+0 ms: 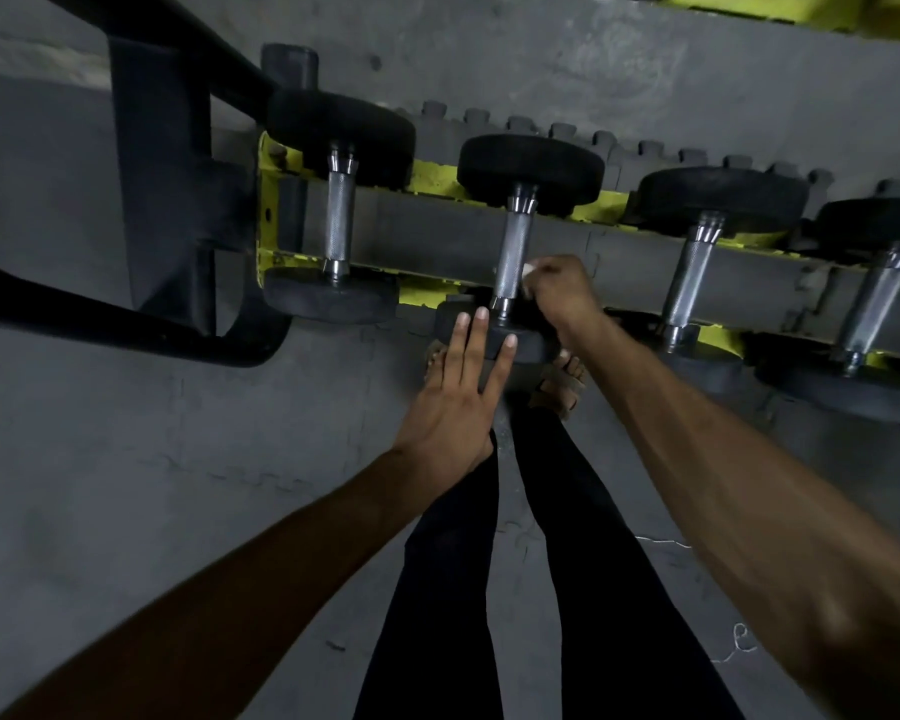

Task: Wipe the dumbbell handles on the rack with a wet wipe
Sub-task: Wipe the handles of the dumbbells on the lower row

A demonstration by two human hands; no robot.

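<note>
Mid-frame, the right hand [559, 291] presses a small white wet wipe [530, 268] against the lower end of the second dumbbell's knurled handle [515, 246]. Its grip is closed, with the fingers curled round the wipe. The left hand [455, 402] has a slack grip on nothing, its fingers lying straight on that dumbbell's near black head [528, 348]. The dumbbell lies across the yellow rack [437, 176] that runs from centre left to the right edge, between a leftmost dumbbell [340, 215] and two more dumbbells [689, 278] on the right. Below, legs in black trousers [453, 563] stand on the grey floor [126, 485].
</note>
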